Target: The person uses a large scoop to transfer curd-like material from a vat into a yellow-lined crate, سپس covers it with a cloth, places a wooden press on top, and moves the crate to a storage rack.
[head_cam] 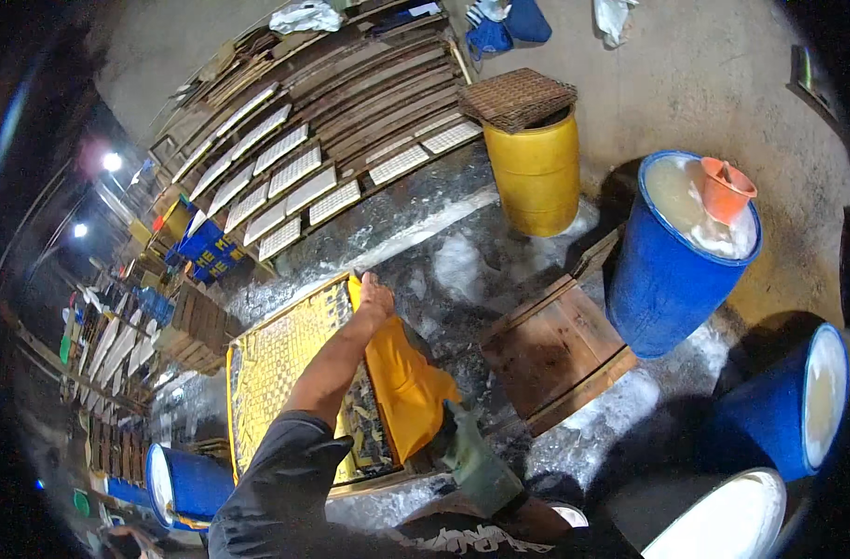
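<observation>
A wooden-framed tray (292, 342) filled with rows of small pale yellow pieces lies before me. A sheet of orange-yellow cloth or plastic (400, 391) hangs along its right side, folded down from the frame. My left hand (376, 293), bare, grips the upper end of this sheet at the tray's far corner. Lower right, my right hand (460, 426) wears a dark greenish glove and is at the sheet's lower end; its fingers are in shadow, so its hold is unclear.
A wooden board (550, 349) lies right of the tray. Beyond stand a yellow drum (536, 175) topped with woven mats (519, 98) and a blue drum (676, 279) with an orange bucket (726, 189). Slatted racks (390, 91) hold white trays (295, 164). Another blue drum (194, 489) sits lower left.
</observation>
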`<state>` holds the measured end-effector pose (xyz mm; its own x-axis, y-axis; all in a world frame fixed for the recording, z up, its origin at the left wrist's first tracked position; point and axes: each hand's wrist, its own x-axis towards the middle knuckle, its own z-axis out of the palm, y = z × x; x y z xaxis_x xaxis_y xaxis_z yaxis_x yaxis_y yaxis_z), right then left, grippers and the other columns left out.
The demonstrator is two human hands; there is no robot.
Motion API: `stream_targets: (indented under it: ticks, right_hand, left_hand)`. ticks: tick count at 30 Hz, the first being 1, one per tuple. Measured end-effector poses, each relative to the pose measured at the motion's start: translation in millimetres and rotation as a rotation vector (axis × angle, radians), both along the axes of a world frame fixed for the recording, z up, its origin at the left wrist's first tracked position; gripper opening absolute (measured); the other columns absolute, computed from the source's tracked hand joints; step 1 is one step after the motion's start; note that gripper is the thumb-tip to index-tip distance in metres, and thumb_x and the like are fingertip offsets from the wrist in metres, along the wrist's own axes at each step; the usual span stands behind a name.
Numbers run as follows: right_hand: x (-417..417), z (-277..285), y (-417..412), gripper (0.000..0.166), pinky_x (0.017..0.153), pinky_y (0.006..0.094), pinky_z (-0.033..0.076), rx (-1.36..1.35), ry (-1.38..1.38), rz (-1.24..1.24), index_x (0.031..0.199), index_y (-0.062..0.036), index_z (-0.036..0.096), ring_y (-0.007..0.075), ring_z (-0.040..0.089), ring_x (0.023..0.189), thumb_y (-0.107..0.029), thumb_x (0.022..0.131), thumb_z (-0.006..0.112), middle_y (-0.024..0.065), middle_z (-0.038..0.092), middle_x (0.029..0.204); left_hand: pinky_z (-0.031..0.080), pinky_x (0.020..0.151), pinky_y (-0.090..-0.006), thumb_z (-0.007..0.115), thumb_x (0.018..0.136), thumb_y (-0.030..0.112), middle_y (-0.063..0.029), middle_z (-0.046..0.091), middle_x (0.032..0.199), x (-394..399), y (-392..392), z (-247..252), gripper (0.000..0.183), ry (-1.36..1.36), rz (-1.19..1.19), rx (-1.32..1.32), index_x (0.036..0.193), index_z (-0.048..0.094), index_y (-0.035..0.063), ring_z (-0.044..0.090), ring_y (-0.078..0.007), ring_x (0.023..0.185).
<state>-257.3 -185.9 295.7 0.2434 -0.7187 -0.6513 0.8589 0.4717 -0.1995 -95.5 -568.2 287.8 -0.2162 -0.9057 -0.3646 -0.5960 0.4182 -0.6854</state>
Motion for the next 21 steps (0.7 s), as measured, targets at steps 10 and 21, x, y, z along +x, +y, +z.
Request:
stream_targets:
  ticks: [10, 21]
  right_hand:
    - [-0.1, -52.9, -18.2, 0.043, 0.091, 0.0369, 0.055, -0.004, 0.485, 0.19, 0.129, -0.0026, 0.064, 0.0223, 0.069, 0.104, -0.032, 0.098, 0.069, 0.0092, 0.071, 0.121]
    - [135.5, 16.6, -48.7, 0.029, 0.072, 0.0292, 0.053, -0.698, 0.655, -0.043, 0.124, -0.0058, 0.065, 0.0137, 0.065, 0.089, -0.018, 0.098, 0.069, 0.005, 0.071, 0.104]
  left_hand:
    - [0.046, 0.102, -0.0502, 0.067, 0.089, 0.033, -0.0126, 0.064, 0.138, -69.9, -14.8, 38.8, 0.047, 0.568, 0.083, 0.271, 0.13, 0.068, 0.0094, 0.059, -0.0319, 0.129]
    - [0.055, 0.068, -0.0335, 0.072, 0.087, 0.014, -0.0093, 0.071, 0.097, 207.1, 27.7, 118.1, 0.036, 2.319, 0.481, 0.149, 0.119, 0.064, 0.0017, 0.066, -0.0166, 0.082]
